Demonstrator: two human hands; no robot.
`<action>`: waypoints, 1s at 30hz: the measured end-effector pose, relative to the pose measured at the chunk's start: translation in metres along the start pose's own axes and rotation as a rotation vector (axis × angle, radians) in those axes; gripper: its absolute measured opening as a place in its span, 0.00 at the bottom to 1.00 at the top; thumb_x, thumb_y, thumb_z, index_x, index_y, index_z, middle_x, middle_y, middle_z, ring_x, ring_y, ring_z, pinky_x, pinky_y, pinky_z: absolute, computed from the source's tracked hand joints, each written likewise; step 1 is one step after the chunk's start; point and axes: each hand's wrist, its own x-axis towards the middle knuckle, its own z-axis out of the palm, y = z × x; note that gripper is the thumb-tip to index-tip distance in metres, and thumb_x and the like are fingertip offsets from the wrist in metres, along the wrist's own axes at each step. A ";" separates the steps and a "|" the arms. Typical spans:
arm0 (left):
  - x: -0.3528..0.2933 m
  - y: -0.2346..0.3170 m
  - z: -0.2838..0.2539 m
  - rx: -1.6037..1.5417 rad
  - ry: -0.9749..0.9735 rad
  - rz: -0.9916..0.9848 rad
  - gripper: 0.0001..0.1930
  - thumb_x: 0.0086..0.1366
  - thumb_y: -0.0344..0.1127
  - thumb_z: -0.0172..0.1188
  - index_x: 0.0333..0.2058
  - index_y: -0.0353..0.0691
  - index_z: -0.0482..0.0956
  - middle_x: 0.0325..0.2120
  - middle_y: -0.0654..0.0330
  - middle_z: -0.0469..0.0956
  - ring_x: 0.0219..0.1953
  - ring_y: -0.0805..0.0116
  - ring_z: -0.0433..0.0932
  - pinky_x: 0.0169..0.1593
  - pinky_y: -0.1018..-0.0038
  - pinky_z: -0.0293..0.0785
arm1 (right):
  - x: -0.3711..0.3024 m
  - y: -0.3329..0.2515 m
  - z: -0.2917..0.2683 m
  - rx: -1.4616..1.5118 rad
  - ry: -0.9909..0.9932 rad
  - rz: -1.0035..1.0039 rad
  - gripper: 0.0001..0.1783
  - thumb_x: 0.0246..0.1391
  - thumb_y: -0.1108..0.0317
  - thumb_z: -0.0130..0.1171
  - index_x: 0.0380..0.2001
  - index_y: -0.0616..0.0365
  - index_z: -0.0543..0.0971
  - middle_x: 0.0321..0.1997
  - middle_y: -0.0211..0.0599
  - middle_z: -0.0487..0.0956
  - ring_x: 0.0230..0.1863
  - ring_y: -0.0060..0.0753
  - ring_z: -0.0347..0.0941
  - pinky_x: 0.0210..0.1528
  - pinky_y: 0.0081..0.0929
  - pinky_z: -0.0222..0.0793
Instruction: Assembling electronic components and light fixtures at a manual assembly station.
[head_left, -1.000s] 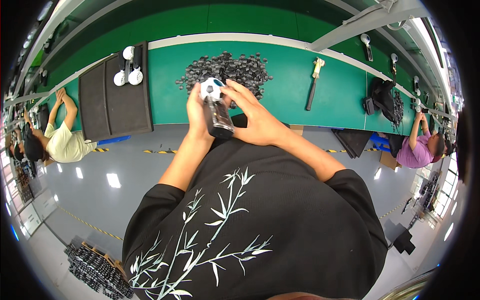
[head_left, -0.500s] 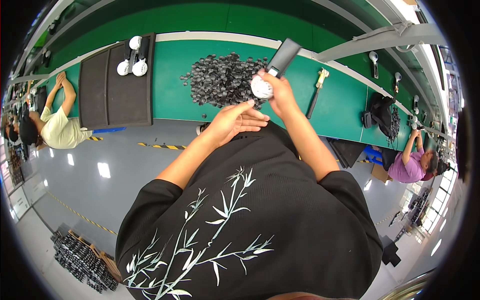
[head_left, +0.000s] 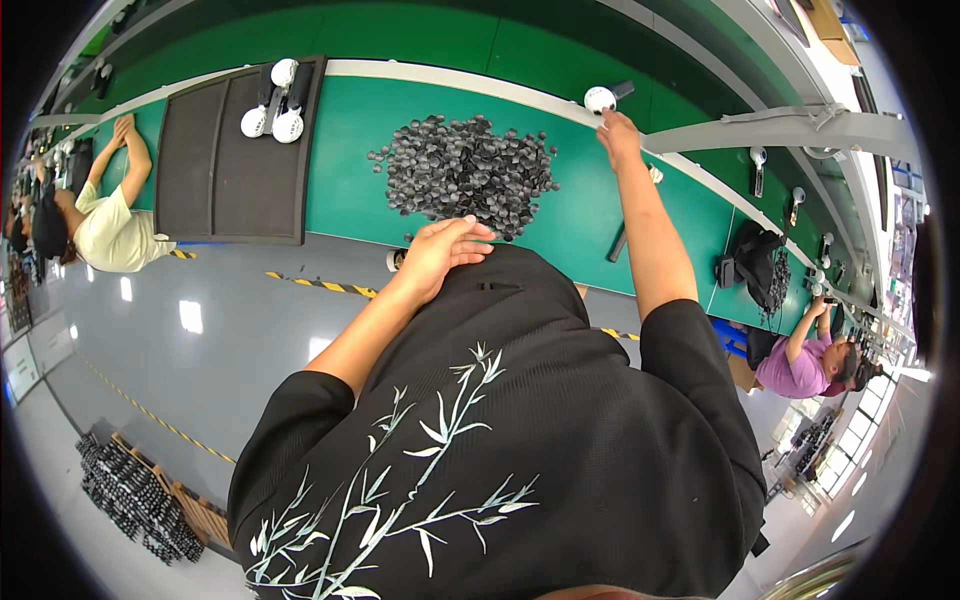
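Clearly, the weak spot is the far reach. The right hand [head_left: 622, 138] is stretched across the table [head_left: 345, 170], fingertips at the white head of the unit [head_left: 599, 99], which lies beyond the white rail [head_left: 350, 68] with its dark handle pointing right. Its fingers are partly spread; I cannot tell whether they bear on the unit or are just clear of it. If they do touch, a late brush could turn the unit, since its head is round.

The grey post [head_left: 760, 135] ends close to that wrist, so a swing rightward might knock the knuckles. The right forearm passes over the hammer [head_left: 618, 246], hiding its middle; drawn back too low, it could drag the handle toward the near edge.

The left hand [head_left: 450, 252] has nothing visible in it, fingers loosely together, thumb near them. It sits at the near edge, just beside the pile [head_left: 455, 175] of black pieces, where a careless sweep might tip some onto the floor.
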 end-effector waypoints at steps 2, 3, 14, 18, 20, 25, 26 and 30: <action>0.005 0.003 -0.001 0.001 0.019 0.009 0.16 0.67 0.40 0.53 0.38 0.30 0.78 0.38 0.49 0.80 0.39 0.62 0.80 0.43 0.73 0.75 | 0.006 0.015 0.000 -0.271 0.041 -0.090 0.17 0.53 0.62 0.59 0.43 0.62 0.77 0.38 0.39 0.77 0.33 0.36 0.74 0.35 0.25 0.75; 0.007 0.004 -0.002 -0.008 0.034 0.024 0.15 0.67 0.40 0.53 0.37 0.30 0.78 0.37 0.49 0.80 0.38 0.62 0.80 0.43 0.73 0.75 | 0.000 0.027 0.005 -0.259 0.000 -0.048 0.16 0.53 0.62 0.58 0.40 0.62 0.79 0.35 0.38 0.78 0.33 0.35 0.74 0.34 0.27 0.74; 0.068 0.013 -0.113 0.198 0.608 0.160 0.16 0.62 0.39 0.58 0.17 0.46 0.65 0.09 0.71 0.58 0.10 0.80 0.51 0.15 0.80 0.50 | -0.002 0.081 -0.022 -1.194 -0.016 0.033 0.17 0.49 0.54 0.59 0.26 0.58 0.79 0.22 0.39 0.77 0.23 0.33 0.74 0.26 0.25 0.70; 0.090 0.025 -0.161 0.191 0.522 -0.015 0.14 0.61 0.42 0.58 0.20 0.42 0.71 0.12 0.65 0.68 0.11 0.76 0.63 0.16 0.81 0.56 | 0.006 0.061 -0.027 -0.794 -0.188 0.295 0.17 0.50 0.52 0.60 0.23 0.56 0.78 0.20 0.37 0.77 0.22 0.34 0.75 0.24 0.27 0.70; 0.098 0.029 -0.163 0.144 0.559 -0.109 0.15 0.61 0.45 0.59 0.23 0.40 0.74 0.14 0.61 0.73 0.13 0.73 0.69 0.17 0.81 0.61 | 0.011 0.062 -0.031 -0.317 -0.204 0.470 0.18 0.50 0.50 0.60 0.21 0.55 0.77 0.19 0.36 0.77 0.22 0.34 0.76 0.23 0.26 0.70; 0.111 0.003 -0.168 0.269 0.490 -0.243 0.22 0.61 0.53 0.59 0.25 0.36 0.77 0.20 0.54 0.80 0.17 0.65 0.77 0.19 0.79 0.70 | 0.010 0.053 -0.014 -0.148 -0.100 0.596 0.21 0.50 0.47 0.61 0.20 0.54 0.75 0.18 0.34 0.76 0.20 0.34 0.75 0.23 0.26 0.70; 0.112 0.000 -0.167 0.293 0.457 -0.300 0.24 0.61 0.55 0.58 0.25 0.35 0.77 0.19 0.53 0.79 0.16 0.64 0.77 0.19 0.78 0.71 | 0.008 0.050 -0.011 -0.174 -0.065 0.607 0.22 0.50 0.46 0.61 0.20 0.54 0.75 0.18 0.34 0.76 0.20 0.34 0.75 0.23 0.26 0.71; 0.116 0.002 -0.167 0.245 0.498 -0.336 0.27 0.62 0.58 0.56 0.24 0.34 0.77 0.18 0.52 0.79 0.15 0.63 0.77 0.19 0.75 0.72 | 0.009 0.046 -0.015 -0.180 -0.077 0.641 0.23 0.50 0.45 0.61 0.21 0.56 0.75 0.18 0.34 0.76 0.20 0.34 0.75 0.23 0.25 0.71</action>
